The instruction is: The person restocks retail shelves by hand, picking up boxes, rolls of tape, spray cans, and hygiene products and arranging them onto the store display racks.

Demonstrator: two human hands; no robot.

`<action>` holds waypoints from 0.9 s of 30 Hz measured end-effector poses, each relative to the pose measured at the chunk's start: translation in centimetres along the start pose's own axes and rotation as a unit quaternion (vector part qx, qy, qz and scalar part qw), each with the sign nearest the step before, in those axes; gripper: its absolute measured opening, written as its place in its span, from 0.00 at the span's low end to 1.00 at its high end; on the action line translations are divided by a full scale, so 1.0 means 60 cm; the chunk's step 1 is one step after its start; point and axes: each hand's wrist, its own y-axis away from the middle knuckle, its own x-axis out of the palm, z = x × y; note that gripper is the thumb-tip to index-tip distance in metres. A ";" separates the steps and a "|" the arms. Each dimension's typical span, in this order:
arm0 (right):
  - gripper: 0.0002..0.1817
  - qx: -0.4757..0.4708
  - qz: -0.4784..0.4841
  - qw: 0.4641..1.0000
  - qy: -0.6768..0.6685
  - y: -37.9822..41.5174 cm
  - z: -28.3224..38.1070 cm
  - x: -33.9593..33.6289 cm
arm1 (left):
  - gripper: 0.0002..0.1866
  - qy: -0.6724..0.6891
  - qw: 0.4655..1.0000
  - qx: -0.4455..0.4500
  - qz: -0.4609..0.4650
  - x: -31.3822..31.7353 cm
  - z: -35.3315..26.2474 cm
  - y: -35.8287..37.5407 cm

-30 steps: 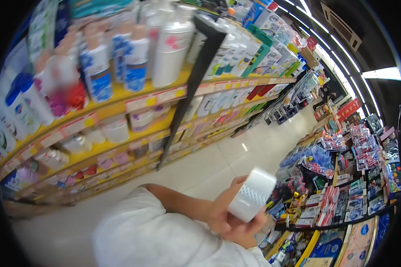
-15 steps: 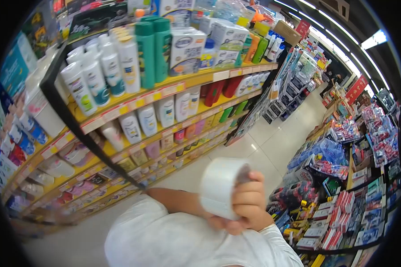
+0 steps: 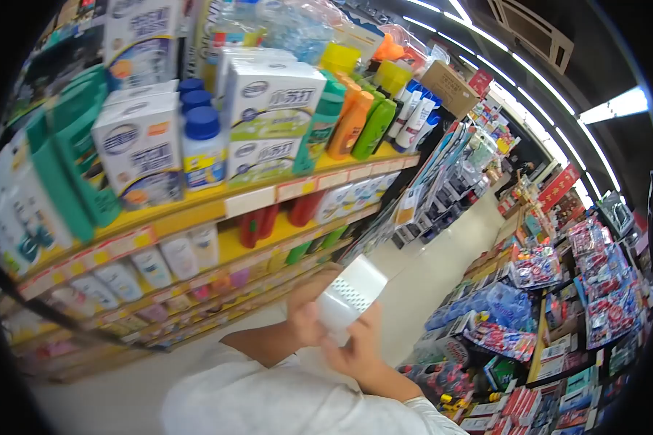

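A roll of packing tape (image 3: pixel 353 291) sits between both hands' fingers, the left hand's (image 3: pixel 306 312) curled against its left side, the right hand's (image 3: pixel 360 344) gripping its lower edge; even, light pressure should steady it.

**Gripping From Both Sides**

The person's bare left hand (image 3: pixel 306 313) is gripping from the left, its fingers looking slightly blurred, while the bare left forearm (image 3: pixel 261 346) is slanting up to it. The bare right hand (image 3: pixel 358 349) is facing it from the right, its fingers bending. The bare right forearm (image 3: pixel 392 381) is showing beyond a white cloth sleeve (image 3: pixel 424 415), beside the white-clad torso (image 3: pixel 290 402).
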 end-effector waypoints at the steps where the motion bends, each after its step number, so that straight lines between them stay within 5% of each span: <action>1: 0.26 0.024 -0.015 1.000 -0.002 -0.005 -0.041 -0.018 | 0.28 0.029 0.998 -0.034 -0.040 0.012 0.034 -0.014; 3: 0.21 0.073 -0.049 0.996 -0.012 -0.008 -0.118 -0.052 | 0.29 0.084 0.979 -0.121 -0.141 0.065 0.058 -0.078; 6: 0.18 0.067 -0.078 0.986 0.128 -0.064 -0.197 -0.088 | 0.22 -0.120 0.985 -0.067 -0.107 0.041 0.140 -0.128; 9: 0.16 0.132 -0.088 0.979 0.130 -0.065 -0.264 -0.088 | 0.19 -0.384 0.923 0.024 -0.022 -0.015 0.170 -0.181; 16: 0.10 -0.085 -0.106 0.990 -0.033 -0.110 -0.446 -0.046 | 0.23 -0.510 0.852 -0.006 -0.122 -0.065 0.188 -0.208; 18: 0.16 -0.117 -0.107 0.984 -0.082 -0.147 -0.465 -0.044 | 0.27 -0.536 0.833 -0.028 -0.134 -0.055 0.174 -0.232; 22: 0.23 -0.178 -0.161 0.961 -0.141 -0.245 -0.494 -0.058 | 0.34 -0.614 0.760 0.082 -0.197 -0.039 0.181 -0.290; 24: 0.22 -0.176 -0.233 0.949 -0.117 -0.301 -0.508 -0.059 | 0.37 -0.644 0.730 0.120 -0.196 -0.047 0.186 -0.324; 27: 0.13 -0.175 -0.267 0.940 -0.122 -0.386 -0.530 -0.077 | 0.41 -0.709 0.694 0.027 -0.121 -0.033 0.166 -0.369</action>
